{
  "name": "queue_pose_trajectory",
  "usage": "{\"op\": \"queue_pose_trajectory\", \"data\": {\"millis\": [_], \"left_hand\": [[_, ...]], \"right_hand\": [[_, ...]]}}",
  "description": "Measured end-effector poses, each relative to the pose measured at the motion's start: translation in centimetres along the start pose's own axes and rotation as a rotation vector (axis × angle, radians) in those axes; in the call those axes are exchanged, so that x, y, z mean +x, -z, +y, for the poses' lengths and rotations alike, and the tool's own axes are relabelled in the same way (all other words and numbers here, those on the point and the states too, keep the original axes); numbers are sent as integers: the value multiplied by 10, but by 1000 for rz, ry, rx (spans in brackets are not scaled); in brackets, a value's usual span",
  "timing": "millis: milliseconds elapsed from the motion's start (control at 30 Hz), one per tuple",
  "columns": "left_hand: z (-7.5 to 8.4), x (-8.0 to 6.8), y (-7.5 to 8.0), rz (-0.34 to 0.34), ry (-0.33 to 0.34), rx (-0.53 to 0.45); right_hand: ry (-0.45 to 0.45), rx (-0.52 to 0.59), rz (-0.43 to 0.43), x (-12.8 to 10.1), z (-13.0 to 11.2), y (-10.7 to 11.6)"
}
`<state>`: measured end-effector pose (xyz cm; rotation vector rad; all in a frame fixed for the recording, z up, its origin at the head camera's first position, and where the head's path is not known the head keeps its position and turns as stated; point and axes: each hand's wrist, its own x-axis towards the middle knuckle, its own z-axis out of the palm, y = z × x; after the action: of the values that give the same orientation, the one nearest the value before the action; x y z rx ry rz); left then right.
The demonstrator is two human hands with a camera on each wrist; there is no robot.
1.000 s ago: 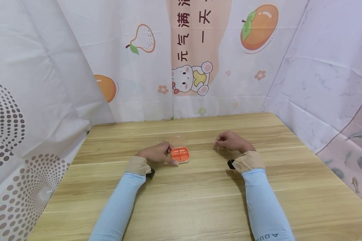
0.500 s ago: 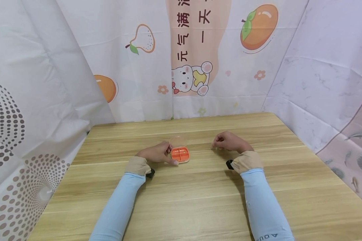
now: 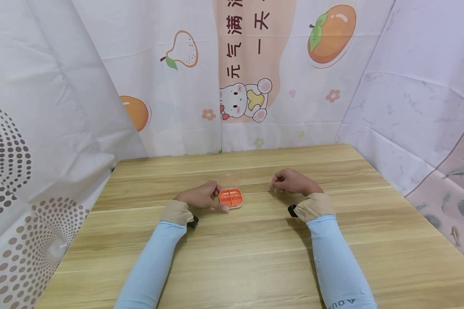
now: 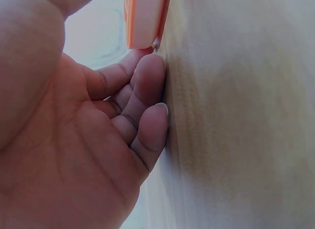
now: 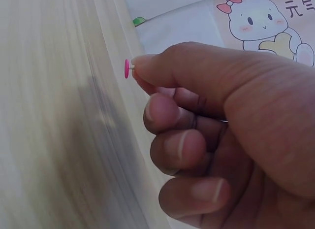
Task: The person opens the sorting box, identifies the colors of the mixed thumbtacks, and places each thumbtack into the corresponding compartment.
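An orange pill box [image 3: 230,198] with four-way dividers lies on the table, its clear lid [image 3: 228,181] swung back on the far side. Something small and gold-coloured shows in its far right compartment. My left hand [image 3: 203,196] holds the box at its left side, thumb along the near edge and fingers by the hinge; the left wrist view shows curled fingertips [image 4: 150,79] against the tabletop beneath the box corner. To the right, my right hand [image 3: 295,181] pinches a thumbtack [image 5: 127,69] by its thin pin between thumb and forefinger, the flat pink head pointing outward.
The wooden table [image 3: 247,257] extends around both hands. A printed curtain [image 3: 185,94] hangs along its back edge, and more white sheets hang at the left and right sides. Each wrist wears a band with a small black device.
My right hand has drifted a little to the left, toward the pill box. The left hand and the box have stayed in place.
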<state>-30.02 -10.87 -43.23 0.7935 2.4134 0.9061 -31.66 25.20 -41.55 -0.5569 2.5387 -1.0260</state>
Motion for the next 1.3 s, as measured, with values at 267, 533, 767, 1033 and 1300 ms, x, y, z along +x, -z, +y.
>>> {"op": "queue_pose_trajectory", "data": {"millis": [267, 533, 767, 1033, 1300], "left_hand": [[1, 0, 0, 2, 1, 11], [-1, 0, 1, 8, -4, 11], [-3, 1, 1, 5, -10, 10], [0, -1, 1, 3, -5, 0], [-1, -1, 1, 4, -8, 0]], "right_hand": [[16, -2, -16, 3, -4, -3], [21, -23, -25, 7, -7, -7], [32, -48, -28, 8, -11, -11], [62, -80, -31, 11, -17, -16], [76, -93, -46, 14, -22, -19]]}}
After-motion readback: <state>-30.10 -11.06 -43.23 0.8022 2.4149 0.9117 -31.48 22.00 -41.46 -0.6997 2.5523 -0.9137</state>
